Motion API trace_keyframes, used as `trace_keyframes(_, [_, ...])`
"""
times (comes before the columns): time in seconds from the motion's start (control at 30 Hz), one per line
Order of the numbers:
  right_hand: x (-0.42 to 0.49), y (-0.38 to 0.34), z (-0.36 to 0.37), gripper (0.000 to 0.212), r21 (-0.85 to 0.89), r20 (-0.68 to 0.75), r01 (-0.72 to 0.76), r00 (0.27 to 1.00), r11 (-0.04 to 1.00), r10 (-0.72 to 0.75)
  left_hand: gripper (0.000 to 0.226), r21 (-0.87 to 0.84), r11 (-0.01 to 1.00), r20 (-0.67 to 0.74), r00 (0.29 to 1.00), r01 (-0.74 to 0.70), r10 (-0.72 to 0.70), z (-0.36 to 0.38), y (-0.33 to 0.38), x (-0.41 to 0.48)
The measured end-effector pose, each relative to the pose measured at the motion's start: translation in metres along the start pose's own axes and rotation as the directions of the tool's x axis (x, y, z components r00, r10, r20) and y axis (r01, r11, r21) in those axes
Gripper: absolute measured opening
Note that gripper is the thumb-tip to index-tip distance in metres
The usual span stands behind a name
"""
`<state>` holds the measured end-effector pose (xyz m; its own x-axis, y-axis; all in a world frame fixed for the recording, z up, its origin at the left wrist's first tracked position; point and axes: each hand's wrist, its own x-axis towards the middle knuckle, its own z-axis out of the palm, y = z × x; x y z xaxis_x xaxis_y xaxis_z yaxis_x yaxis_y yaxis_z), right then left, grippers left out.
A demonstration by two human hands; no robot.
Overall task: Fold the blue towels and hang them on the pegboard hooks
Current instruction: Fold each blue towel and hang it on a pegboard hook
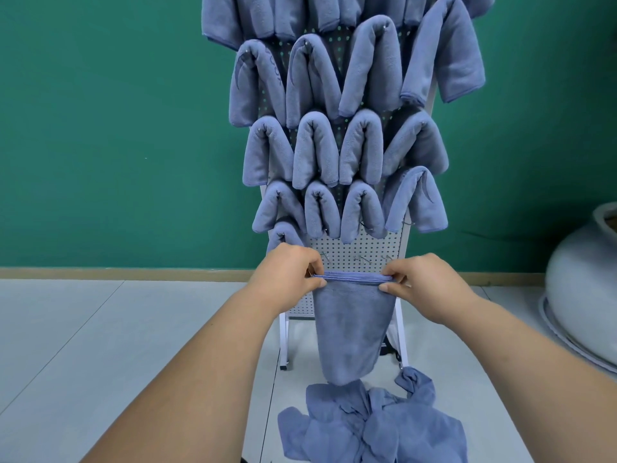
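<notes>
A folded blue towel (350, 332) hangs down in front of the white pegboard (354, 252). My left hand (290, 279) pinches the left end of its bunched top edge, and my right hand (424, 285) pinches the right end. The edge is stretched level between them, just below a row of bare hooks (362, 259). Several folded blue towels (320, 148) hang in rows on the hooks above, down to one at the lower left (283, 237). A loose pile of blue towels (370, 426) lies on the floor under the held one.
The pegboard stands on white legs (283, 342) against a green wall (117, 128). Pale floor tiles spread to the left. A large grey rounded pot (581, 282) on a base sits at the right edge.
</notes>
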<state>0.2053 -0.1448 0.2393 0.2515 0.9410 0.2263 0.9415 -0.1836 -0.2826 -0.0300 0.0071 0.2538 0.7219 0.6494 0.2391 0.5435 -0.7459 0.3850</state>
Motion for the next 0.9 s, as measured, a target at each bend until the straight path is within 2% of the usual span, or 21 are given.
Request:
trace_keyframes(0.17, [0.001,-0.001,0.003,0.027,-0.013,0.03,-0.013,0.999,1.0,0.013,0.023,-0.026,1.0,0.002,1.0,-0.003,0.003,0.002,0.0,-0.001])
trace_keyframes(0.27, [0.001,-0.001,0.001,0.031,-0.013,0.058,-0.012,0.998,1.0,0.013,0.021,0.022,0.999,0.0,1.0,-0.028,0.028,0.002,0.0,-0.001])
trace_keyframes(0.4, [0.0,-0.006,0.001,0.015,0.011,0.047,0.018,0.999,1.0,-0.018,0.012,0.05,0.998,-0.025,0.999,-0.042,0.044,0.003,0.001,0.0])
trace_keyframes(0.5, [0.0,-0.009,0.002,0.02,0.044,-0.011,0.017,1.0,0.999,-0.016,0.01,0.035,0.999,-0.019,0.999,-0.027,0.027,0.004,0.0,0.0])
trace_keyframes(0.6, [0.001,-0.008,0.004,0.012,-0.004,-0.01,0.014,1.0,1.0,-0.014,0.01,0.051,0.999,-0.01,1.0,-0.008,0.008,0.005,-0.002,0.001])
trace_keyframes(0.83, [0.002,-0.017,0.006,0.017,0.031,0.02,0.075,0.997,0.997,-0.076,0.017,0.256,0.964,0.08,0.993,0.066,-0.089,0.008,0.0,0.001])
trace_keyframes(0.9, [0.001,-0.023,0.008,0.014,0.072,-0.004,0.132,0.991,0.989,-0.132,0.025,0.201,0.978,0.175,0.98,0.056,-0.092,0.01,0.001,0.001])
